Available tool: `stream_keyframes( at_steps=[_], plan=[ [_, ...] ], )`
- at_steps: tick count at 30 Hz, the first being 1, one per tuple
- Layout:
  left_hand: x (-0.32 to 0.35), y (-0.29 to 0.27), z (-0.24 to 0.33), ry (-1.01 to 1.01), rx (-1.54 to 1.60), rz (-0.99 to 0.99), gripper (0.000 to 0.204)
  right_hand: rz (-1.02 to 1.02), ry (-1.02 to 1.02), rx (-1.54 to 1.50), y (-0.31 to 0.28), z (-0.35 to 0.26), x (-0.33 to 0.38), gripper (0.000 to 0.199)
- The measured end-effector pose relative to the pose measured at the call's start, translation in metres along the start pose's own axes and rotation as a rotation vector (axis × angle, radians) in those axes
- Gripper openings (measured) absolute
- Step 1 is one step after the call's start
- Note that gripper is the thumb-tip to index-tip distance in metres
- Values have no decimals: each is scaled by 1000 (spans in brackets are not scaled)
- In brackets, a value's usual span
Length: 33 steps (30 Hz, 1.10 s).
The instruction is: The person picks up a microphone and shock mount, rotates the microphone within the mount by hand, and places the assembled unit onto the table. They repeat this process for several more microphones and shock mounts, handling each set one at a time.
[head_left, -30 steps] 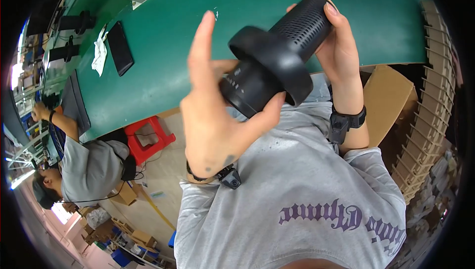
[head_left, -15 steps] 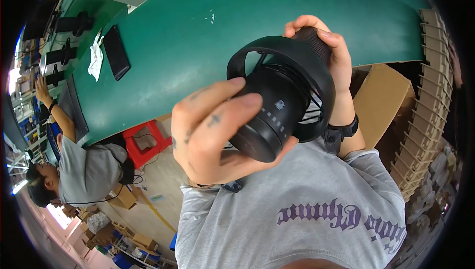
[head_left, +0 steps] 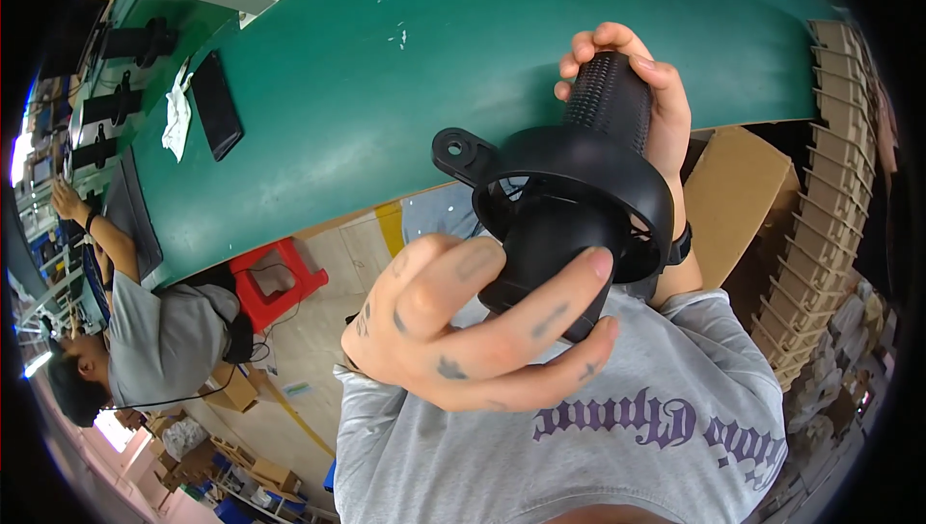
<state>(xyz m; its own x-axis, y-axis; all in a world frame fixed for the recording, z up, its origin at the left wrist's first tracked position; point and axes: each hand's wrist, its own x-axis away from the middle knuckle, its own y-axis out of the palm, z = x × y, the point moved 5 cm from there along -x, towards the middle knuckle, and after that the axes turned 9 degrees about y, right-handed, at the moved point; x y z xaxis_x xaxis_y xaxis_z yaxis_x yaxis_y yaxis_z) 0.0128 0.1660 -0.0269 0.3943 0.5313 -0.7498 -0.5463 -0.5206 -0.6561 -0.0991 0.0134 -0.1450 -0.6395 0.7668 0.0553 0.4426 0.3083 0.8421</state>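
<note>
A black plastic device with a ribbed cylindrical handle, a round open ring with a small mounting tab and a short central barrel is held up close in front of me. My right hand wraps the ribbed handle at the top. My left hand grips the central barrel from below, thumb and fingers around it. Behind both lies a green table. My grey shirt with purple lettering fills the lower part of the view.
On the table's left part lie a black phone and a white crumpled cloth, with black stands beyond. Another person in a grey shirt sits at the left. A red stool, cardboard box and stacked trays surround me.
The device has been turned in my hands: its ribbed handle now points up and away, and the ring's open side with the barrel faces my left hand, which has shifted onto the barrel.
</note>
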Motion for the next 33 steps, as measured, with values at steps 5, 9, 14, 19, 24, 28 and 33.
stream_keyframes(
  at_steps=[5,9,14,19,24,28,33],
  plan=[
    [-5,1,2,96,4,-1,32,7,-14,8,-2,-3,1,34],
    [-4,3,5,156,-35,60,21,-5,-4,0,-2,-2,-1,35],
    [-8,5,15,170,-85,-29,14,-10,-9,-35,-1,-1,2,35],
    [-5,6,24,433,-118,-165,10,-7,-6,-41,-1,0,3,35],
    [-5,7,30,723,-73,-307,22,34,41,10,0,10,5,35],
    [-9,4,37,907,-32,-443,32,57,100,12,4,21,5,34],
    [-14,1,42,1005,-9,-508,23,35,184,31,12,39,3,33]
  ],
)
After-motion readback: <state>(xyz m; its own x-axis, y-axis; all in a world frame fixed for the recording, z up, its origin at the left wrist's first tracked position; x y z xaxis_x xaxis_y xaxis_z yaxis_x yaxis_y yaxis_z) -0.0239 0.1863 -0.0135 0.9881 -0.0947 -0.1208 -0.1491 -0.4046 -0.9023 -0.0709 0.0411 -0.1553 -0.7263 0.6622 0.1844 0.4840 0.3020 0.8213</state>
